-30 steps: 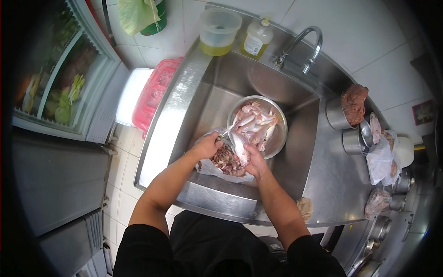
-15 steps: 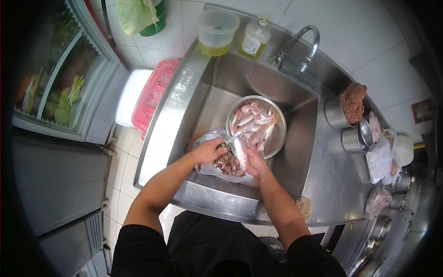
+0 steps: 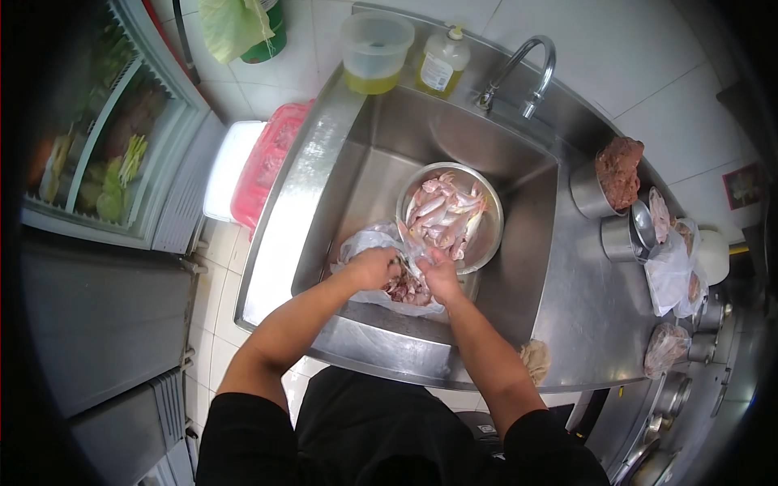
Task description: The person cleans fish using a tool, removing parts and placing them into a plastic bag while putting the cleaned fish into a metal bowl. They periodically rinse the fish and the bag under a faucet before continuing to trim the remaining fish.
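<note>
Small pale raw fish (image 3: 408, 261) is sitting between both hands at frame centre, low in the stainless steel sink (image 3: 442, 138), right over a crumpled clear plastic bag (image 3: 362, 241) with a reddish pile of fish scraps (image 3: 405, 288) on it. Left hand (image 3: 374, 267) is curling closed around a small tool, barely visible, can't tell what kind. Right hand (image 3: 440, 275) is gripping the fish, fingers wrapped over it. Hands are nearly touching. Round steel bowl of whole pale pink fish (image 3: 450, 215) is sitting just above the hands inside the sink. Chrome curved tap (image 3: 527, 69) is standing at upper centre, with a yellow dish soap bottle (image 3: 442, 63) and a clear lidded tub of yellow liquid (image 3: 375, 50) left of it. Steel pot heaped with brown minced meat (image 3: 609, 176) is standing on the steel desk (image 3: 579, 304) at right.
</note>
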Motion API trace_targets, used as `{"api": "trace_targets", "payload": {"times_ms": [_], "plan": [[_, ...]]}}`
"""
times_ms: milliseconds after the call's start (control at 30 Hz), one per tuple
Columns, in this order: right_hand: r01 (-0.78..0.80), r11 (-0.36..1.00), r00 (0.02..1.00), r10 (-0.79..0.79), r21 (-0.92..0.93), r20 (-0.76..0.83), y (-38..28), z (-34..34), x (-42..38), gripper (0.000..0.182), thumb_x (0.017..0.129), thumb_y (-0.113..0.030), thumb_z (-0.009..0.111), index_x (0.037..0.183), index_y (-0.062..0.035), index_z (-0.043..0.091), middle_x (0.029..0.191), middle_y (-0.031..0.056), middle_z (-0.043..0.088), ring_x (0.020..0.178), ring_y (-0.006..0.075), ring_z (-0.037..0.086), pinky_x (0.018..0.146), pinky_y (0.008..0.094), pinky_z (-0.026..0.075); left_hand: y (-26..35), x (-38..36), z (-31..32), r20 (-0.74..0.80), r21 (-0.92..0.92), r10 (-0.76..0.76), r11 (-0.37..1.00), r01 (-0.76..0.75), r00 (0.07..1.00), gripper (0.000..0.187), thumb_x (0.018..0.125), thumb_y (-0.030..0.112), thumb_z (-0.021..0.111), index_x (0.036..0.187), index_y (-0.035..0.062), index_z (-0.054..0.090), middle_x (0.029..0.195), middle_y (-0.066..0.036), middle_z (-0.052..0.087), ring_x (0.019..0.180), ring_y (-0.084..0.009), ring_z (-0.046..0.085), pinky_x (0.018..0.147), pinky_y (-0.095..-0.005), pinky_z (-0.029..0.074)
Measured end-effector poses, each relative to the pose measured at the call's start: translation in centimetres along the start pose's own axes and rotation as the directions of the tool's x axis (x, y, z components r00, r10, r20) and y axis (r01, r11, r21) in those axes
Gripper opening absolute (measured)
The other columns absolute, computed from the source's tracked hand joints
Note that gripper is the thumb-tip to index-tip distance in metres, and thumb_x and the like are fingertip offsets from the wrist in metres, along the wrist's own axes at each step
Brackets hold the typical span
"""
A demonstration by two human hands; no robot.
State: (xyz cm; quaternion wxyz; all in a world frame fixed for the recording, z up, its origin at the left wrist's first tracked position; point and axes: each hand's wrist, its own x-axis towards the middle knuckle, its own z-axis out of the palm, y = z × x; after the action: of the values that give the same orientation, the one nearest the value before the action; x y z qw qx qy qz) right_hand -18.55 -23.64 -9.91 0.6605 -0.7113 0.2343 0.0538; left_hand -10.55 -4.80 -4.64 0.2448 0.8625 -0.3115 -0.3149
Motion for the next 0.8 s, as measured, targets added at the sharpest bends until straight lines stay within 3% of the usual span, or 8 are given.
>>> {"api": "trace_targets", "payload": {"times_ms": [67,167,300,367,433,567,700,800], "plan": [[0.004,0.999,1.0,-0.005,0.052,0.019,0.5,0.1,0.4,0.038,0.088,-0.008,0.062,0.124,-0.0007,0.058,0.106,0.0086,0.066,0.095,0.0164,0.061,0.084,0.0298,0.049,-0.3,1.0,-0.6,0.024,-0.007,-0.124,0.992,0.124,0.992,0.036,0.091,0.03,0.056,0.114,0.0023,0.056,0.104,-0.025,0.064,0.104,-0.0412,0.059,0.092,-0.0458,0.046],[-0.167,0.926,0.986,0.148,0.339,0.081,0.4,-0.6,0.4,0.028,0.09,-0.013,0.057,0.117,-0.0026,0.059,0.096,0.0081,0.066,0.088,0.0184,0.063,0.077,0.0335,0.054,-0.2,0.5,0.7,0.024,-0.005,0.105,0.995,-0.105,0.994,0.038,0.09,0.033,0.057,0.114,0.0033,0.055,0.105,-0.024,0.064,0.102,-0.0407,0.061,0.091,-0.0445,0.047],[-0.503,0.413,0.854,0.374,0.759,0.362,-2.6,-1.3,0.2,0.024,0.094,-0.024,0.048,0.107,-0.007,0.059,0.085,0.0074,0.063,0.08,0.0217,0.063,0.067,0.0384,0.057,0.6,0.1,-0.1,-0.11,-0.436,-0.162,0.895,0.099,0.981,0.04,0.087,0.035,0.063,0.109,0.0029,0.056,0.098,-0.02,0.066,0.092,-0.0356,0.064,0.082,-0.0414,0.049],[-0.535,0.445,0.842,0.349,0.718,0.411,-3.5,-0.6,-0.3,0.03,0.093,-0.032,0.049,0.108,-0.0085,0.06,0.09,0.0072,0.065,0.079,0.0218,0.064,0.067,0.038,0.057,1.4,-0.2,0.3,-0.171,-0.487,-0.159,0.871,0.056,0.972,0.036,0.085,0.03,0.068,0.103,0.0013,0.056,0.087,-0.015,0.066,0.079,-0.0271,0.065,0.073,-0.0363,0.051],[-0.554,0.616,0.824,0.31,0.56,0.474,-4.7,-0.2,-0.9,0.042,0.095,-0.046,0.044,0.115,-0.0118,0.056,0.096,0.0051,0.065,0.082,0.0214,0.065,0.067,0.0393,0.057,3.2,-1.0,-0.7,-0.232,-0.515,-0.134,0.857,-0.005,0.964,0.034,0.084,0.029,0.069,0.103,0.0027,0.057,0.084,-0.014,0.066,0.077,-0.0255,0.065,0.071,-0.0362,0.051],[-0.525,0.655,0.807,0.181,0.543,0.562,-6.8,0.4,-2.3,0.057,0.095,-0.059,0.041,0.124,-0.011,0.052,0.101,0.0061,0.063,0.084,0.0209,0.064,0.065,0.0356,0.056,3.6,-0.9,-0.4,-0.277,-0.433,-0.106,0.901,-0.025,0.955,0.035,0.084,0.03,0.07,0.105,0.0044,0.058,0.082,-0.014,0.065,0.074,-0.0241,0.065,0.069,-0.0358,0.051],[-0.438,0.758,0.863,0.204,0.483,0.462,-5.1,0.2,-1.7,0.044,0.097,-0.042,0.051,0.127,-0.0102,0.048,0.103,0.0107,0.063,0.08,0.0213,0.065,0.062,0.0334,0.056,4.3,-1.4,-2.6,-0.093,-0.651,-0.16,0.756,0.061,0.983,0.041,0.085,0.035,0.068,0.109,0.0044,0.057,0.086,-0.02,0.066,0.079,-0.0314,0.066,0.072,-0.0385,0.051],[-0.412,0.8,0.888,0.247,0.436,0.387,-4.6,-0.4,-1.2,0.039,0.098,-0.031,0.052,0.13,-0.0097,0.043,0.101,0.0136,0.063,0.075,0.0226,0.065,0.057,0.0327,0.055,3.3,-0.8,-4.1,-0.223,-0.291,-0.195,0.948,0.126,0.955,0.043,0.089,0.04,0.059,0.111,0.004,0.053,0.096,-0.026,0.065,0.095,-0.0425,0.062,0.084,-0.047,0.049]]}}
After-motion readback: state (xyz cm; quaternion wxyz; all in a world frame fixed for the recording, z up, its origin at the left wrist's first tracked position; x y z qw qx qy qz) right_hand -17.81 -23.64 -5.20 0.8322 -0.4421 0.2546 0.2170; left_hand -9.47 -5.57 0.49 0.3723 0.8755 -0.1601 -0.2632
